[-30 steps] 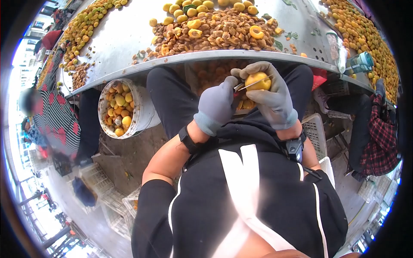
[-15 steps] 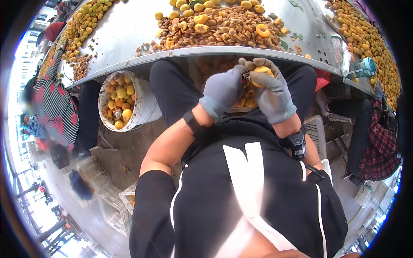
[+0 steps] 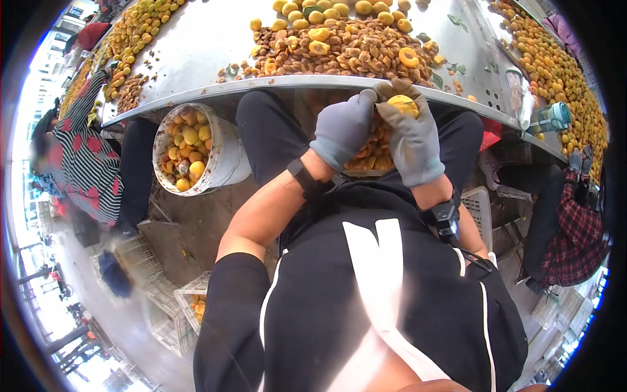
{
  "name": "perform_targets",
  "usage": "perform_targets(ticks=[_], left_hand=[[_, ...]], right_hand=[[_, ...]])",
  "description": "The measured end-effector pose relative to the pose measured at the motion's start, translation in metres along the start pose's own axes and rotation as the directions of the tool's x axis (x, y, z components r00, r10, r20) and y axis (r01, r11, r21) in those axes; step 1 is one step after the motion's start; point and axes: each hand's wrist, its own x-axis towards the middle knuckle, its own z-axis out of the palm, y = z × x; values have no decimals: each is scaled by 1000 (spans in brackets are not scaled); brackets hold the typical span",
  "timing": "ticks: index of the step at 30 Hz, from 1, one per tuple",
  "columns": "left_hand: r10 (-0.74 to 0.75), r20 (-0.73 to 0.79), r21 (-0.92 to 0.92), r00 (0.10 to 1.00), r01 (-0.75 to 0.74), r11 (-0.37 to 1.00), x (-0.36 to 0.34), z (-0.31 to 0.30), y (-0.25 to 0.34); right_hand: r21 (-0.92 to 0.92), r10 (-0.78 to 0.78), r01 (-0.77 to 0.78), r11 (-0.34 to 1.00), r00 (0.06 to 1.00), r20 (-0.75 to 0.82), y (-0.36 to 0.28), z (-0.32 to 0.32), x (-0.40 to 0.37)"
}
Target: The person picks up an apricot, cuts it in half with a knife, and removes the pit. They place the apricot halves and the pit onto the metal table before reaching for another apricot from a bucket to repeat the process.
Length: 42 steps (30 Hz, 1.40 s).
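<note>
My right hand (image 3: 413,134), in a grey glove, pinches a yellow apricot (image 3: 403,104) just below the table edge. Beside it my left hand (image 3: 345,127), gloved too, is a closed fist with its thumb side near the fruit; whatever it grips is hidden now. Under both hands a crate of orange apricot pieces (image 3: 373,158) shows between my knees. Right in front, on the metal table (image 3: 215,39), lies a heap of brown apricot pits (image 3: 346,52). Cut apricot halves (image 3: 409,57) rest on that heap, and whole apricots (image 3: 332,12) sit behind it.
A white bucket of apricots (image 3: 189,147) stands left of my knees. Larger apricot piles (image 3: 548,59) cover the table's far sides. A teal-lidded bottle (image 3: 550,117) is at the right edge. Co-workers sit left, in a striped top (image 3: 85,157), and right, in a plaid sleeve (image 3: 578,222).
My right hand has raised the apricot slightly and turned it, fingers now higher around it. The metal glint at my left fingertips no longer shows. The whole view has shifted a little.
</note>
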Motion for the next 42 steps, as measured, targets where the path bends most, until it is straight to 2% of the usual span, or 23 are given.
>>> perform_targets(ticks=[1,3,5,7,9,11,12,14,15,17,19,20,21,23,24,26,28,29,31,33,35,40,42], left_hand=[[-16,8,24,1000,16,1000,0,-1,0],[-15,12,-12,1000,15,1000,-7,-4,10],[-15,15,-49,1000,16,999,-12,-13,19],[18,179,-175,984,14,985,-12,-30,26],[-38,279,-246,959,110,963,-9,-40,29],[37,385,-727,922,279,628,-6,-40,25],[35,382,-725,923,276,631,-4,-47,28],[15,740,-656,673,716,237,-3,-61,38],[17,741,-655,671,717,237,-3,-60,37],[16,807,-590,591,805,54,-5,-56,36],[61,829,-558,556,829,32,-6,-56,32],[104,850,-521,517,853,13,-6,-56,31],[103,850,-521,517,854,13,-6,-54,32],[-32,678,-654,734,623,430,-8,-47,36],[-35,680,-652,732,626,428,-8,-44,34],[-112,561,-521,820,455,723,-1,-34,23],[-112,506,-520,855,406,751,5,-24,15],[-108,449,-517,887,357,778,8,-20,11],[-142,458,-453,878,368,812,8,-13,9],[-138,429,-588,893,391,708,7,3,0],[-129,402,-594,907,365,716,2,8,-2],[-245,485,-552,839,512,658,4,18,-4],[-246,510,-542,824,530,653,-5,25,-10]], right_hand=[[0,0,0,1000,1000,4,1,-3,-1],[-247,-100,127,961,988,122,-4,-12,-4],[-176,-57,84,981,986,154,-10,-17,-1],[-36,32,-21,999,939,342,-22,-15,-2],[-84,49,-16,996,916,398,-31,-12,-2],[-176,89,3,984,855,511,-37,-9,1],[-199,87,40,979,804,588,-37,-10,3],[-234,96,55,971,804,587,-39,-9,5],[-273,108,69,960,806,582,-40,-9,5],[-253,112,42,967,818,564,-39,-11,4],[-291,192,-41,956,837,512,-35,-17,4],[-316,157,18,949,840,520,-34,-18,4],[-315,157,18,949,839,520,-34,-15,3],[-290,81,65,955,882,465,-35,-6,-7],[-294,65,59,954,916,396,-33,-2,-10],[-275,24,65,959,950,310,-25,5,-12],[-251,-55,89,964,989,138,-18,17,-11],[-250,-55,90,964,988,143,-15,20,-9],[-336,-152,147,930,988,13,-5,18,-3],[-306,-144,138,942,990,3,-5,13,5],[-441,59,-29,897,997,53,-13,3,12],[29,140,-142,989,989,50,10,-31,34],[51,138,-140,989,990,27,22,-38,34]])
